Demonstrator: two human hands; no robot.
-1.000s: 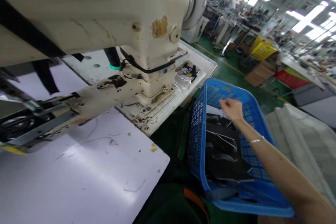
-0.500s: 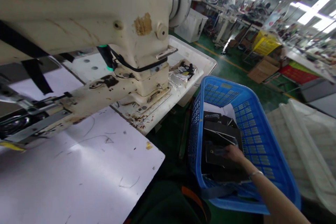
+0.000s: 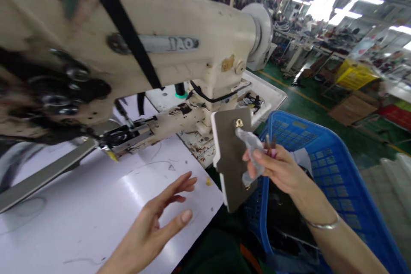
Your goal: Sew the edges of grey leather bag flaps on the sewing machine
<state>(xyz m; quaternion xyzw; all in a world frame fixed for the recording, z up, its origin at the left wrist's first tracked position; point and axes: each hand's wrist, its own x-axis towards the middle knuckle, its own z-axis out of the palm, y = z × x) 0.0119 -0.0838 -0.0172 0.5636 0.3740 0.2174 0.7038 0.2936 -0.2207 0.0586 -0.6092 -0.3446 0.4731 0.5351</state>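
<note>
Just off the bench's (image 3: 128, 205) right corner, between that corner and the near-left rim of the blue basket (image 3: 321, 129), dark gray panel (image 3: 228, 158) hangs in the air from the right hand (image 3: 285, 171); right hand is closed, thumb and fingers pinching the clear-wrapped strip (image 3: 252, 150) on the panel's face; strip runs between an upper brass fitting (image 3: 238, 123) and a lower one (image 3: 247, 187); small metal-tipped item (image 3: 269, 143) also shows at the right fingers, too blurred to name.

Panel is upright, long axis running top to bottom of view, bottom end slightly toward the basket side; white edge faces the left hand (image 3: 154, 222), strip side faces the right hand.

Left hand is open, empty, fingers loosely spread over the bench, pointing toward the right corner; panel lies ahead and to its right, apart, no contact; right hand is nearer, already on the strip; the left's clear side of approach is the white edge, judging by the layout.

Sewing machine (image 3: 199, 21) stands beyond both hands; its narrow arm lies left of the panel; long gray piece (image 3: 54, 169) slants at the bench's left side; dark pieces (image 3: 285, 218) lie in the basket, below the right forearm.
</note>
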